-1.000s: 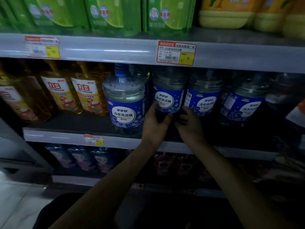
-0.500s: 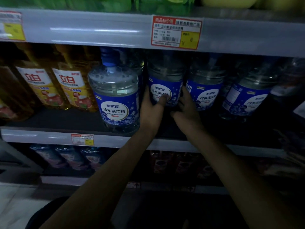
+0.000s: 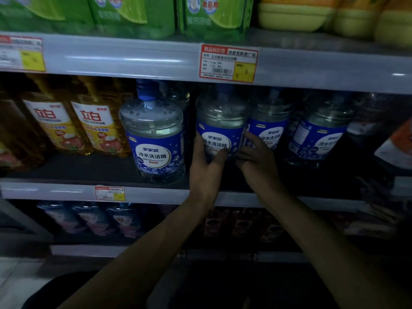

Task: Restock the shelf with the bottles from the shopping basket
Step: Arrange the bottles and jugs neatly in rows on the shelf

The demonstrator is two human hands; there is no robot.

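Bottle [image 3: 223, 117] with the blue label stands upright on the middle shelf [image 3: 78, 170], between the left neighbour [image 3: 156, 141], a gap away, and the right neighbour [image 3: 270, 132], just beside it. On my feed the left hand [image 3: 206, 168] wraps its left side, thumb across the label. The right hand [image 3: 256, 157] curls round its right side, fingers against the right neighbour.

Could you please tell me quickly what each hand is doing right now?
Left hand: grips the blue-label bottle from its left side.
Right hand: holds the same bottle from its right side.
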